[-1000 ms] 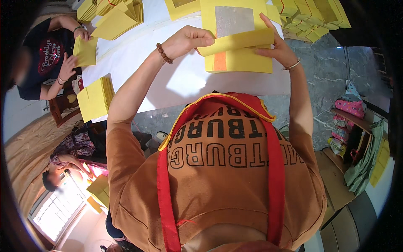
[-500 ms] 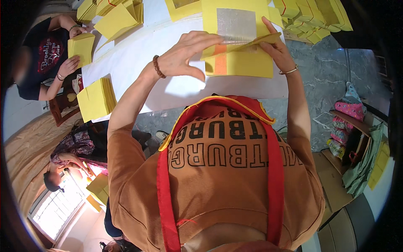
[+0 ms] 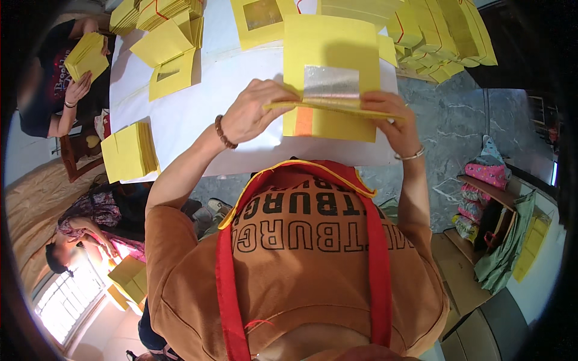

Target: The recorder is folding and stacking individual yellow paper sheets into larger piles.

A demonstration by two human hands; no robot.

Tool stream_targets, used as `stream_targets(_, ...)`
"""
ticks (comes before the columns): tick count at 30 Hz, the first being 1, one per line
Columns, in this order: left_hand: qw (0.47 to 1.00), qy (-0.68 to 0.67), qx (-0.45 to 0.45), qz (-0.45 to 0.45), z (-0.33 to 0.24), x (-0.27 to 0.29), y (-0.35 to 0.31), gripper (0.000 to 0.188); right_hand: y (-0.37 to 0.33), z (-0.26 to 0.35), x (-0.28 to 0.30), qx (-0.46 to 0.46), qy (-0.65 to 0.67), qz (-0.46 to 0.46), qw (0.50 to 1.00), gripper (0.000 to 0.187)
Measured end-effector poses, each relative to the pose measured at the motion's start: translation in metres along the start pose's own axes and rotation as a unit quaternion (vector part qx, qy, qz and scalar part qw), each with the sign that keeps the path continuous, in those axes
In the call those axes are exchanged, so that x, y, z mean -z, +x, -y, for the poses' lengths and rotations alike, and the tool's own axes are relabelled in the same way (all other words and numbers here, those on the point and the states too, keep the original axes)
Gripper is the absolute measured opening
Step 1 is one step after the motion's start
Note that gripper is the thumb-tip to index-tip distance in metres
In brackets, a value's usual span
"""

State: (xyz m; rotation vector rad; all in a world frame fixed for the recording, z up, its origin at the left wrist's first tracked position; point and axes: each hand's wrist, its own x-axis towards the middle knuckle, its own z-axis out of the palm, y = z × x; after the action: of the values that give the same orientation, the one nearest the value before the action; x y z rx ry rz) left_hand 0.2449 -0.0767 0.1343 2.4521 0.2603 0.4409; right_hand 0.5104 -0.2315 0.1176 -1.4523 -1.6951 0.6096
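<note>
My left hand [image 3: 259,111] pinches the left end of a thin yellow card [image 3: 337,109], which stands nearly edge-on to the view. At the card's right end, the fingers of my right hand [image 3: 394,123] are closed round it. Beyond it lies a yellow windowed sheet [image 3: 331,39] with a clear, shiny panel. Nearer to me, a yellow part with an orange strip [image 3: 304,122] shows below the held card. Whether these parts are joined is hidden by the edge-on card.
A white-covered table [image 3: 198,135] bears a stack of yellow cards [image 3: 129,150] at left and an opened yellow folder [image 3: 171,69] farther back. Bundled yellow pieces [image 3: 436,27] are piled at far right. A co-worker's hands hold a yellow stack [image 3: 87,57] at far left.
My left hand has gone from spread fingers to a pinch on the card's left end. The card has come nearer me and turned level. The co-worker's stack has tilted and shifted left.
</note>
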Motion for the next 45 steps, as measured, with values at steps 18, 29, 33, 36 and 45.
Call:
stream_targets(18, 0.822, -0.398, 0.403, -0.057, 0.018, -0.016, 0.034, 0.030, 0.030, 0.023, -0.030, -0.310, 0.197, -0.250, 0.896, 0.035)
stream_targets(29, 0.783, -0.433, 0.441, -0.071, 0.013, -0.010, 0.041, 0.026, 0.026, -0.001, -0.035, -0.295, 0.129, -0.208, 0.924, 0.031)
stream_targets(33, 0.770, -0.447, 0.450, -0.072, 0.014, -0.009, 0.042, 0.025, 0.028, -0.001, -0.035, -0.299, 0.102, -0.204, 0.926, 0.031)
stream_targets(36, 0.769, -0.447, 0.452, -0.071, 0.014, -0.007, 0.043, 0.026, 0.032, 0.002, -0.036, -0.300, 0.079, -0.208, 0.928, 0.030)
stream_targets(45, 0.828, -0.340, 0.438, -0.087, 0.020, -0.010, 0.035, 0.019, 0.033, 0.002, -0.034, -0.308, 0.047, -0.206, 0.928, 0.029)
